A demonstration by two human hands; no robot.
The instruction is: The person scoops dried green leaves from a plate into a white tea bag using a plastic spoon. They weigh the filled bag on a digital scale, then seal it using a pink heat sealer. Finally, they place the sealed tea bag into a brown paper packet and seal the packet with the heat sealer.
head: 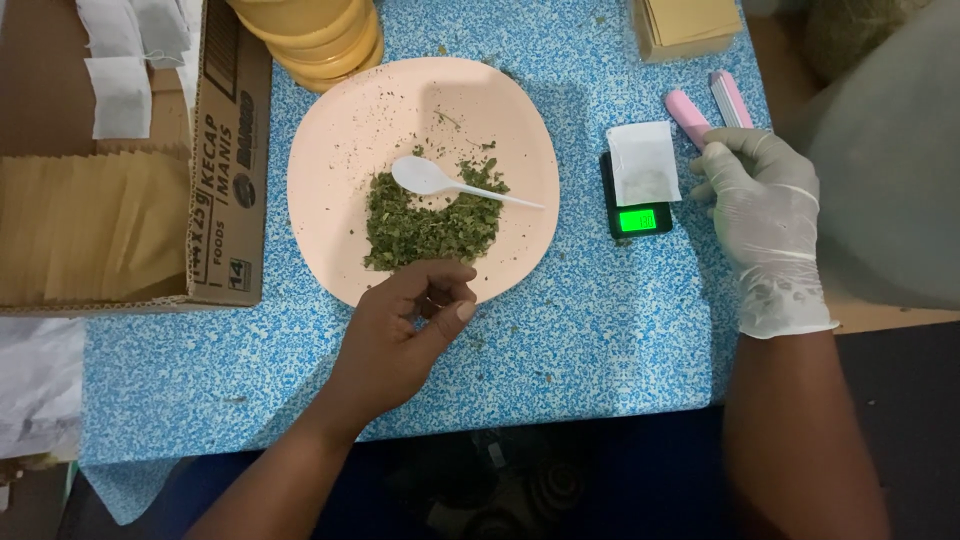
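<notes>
A pinch of dried green leaf point(430, 225) could be scattered across the speckled blue cloth point(600, 330) if the bare left hand point(405, 320) at the plate's near rim is jolted; its fingers are curled together, though whether flakes are held cannot be told. The heap is piled crumbly and coarse on the smooth pink plate point(330, 150), under a white plastic spoon point(440, 182). The gloved right hand point(765, 215) is rested loosely curled, empty, beside the small black scale point(632, 215), where a flimsy white sachet point(643, 163) could be knocked off.
</notes>
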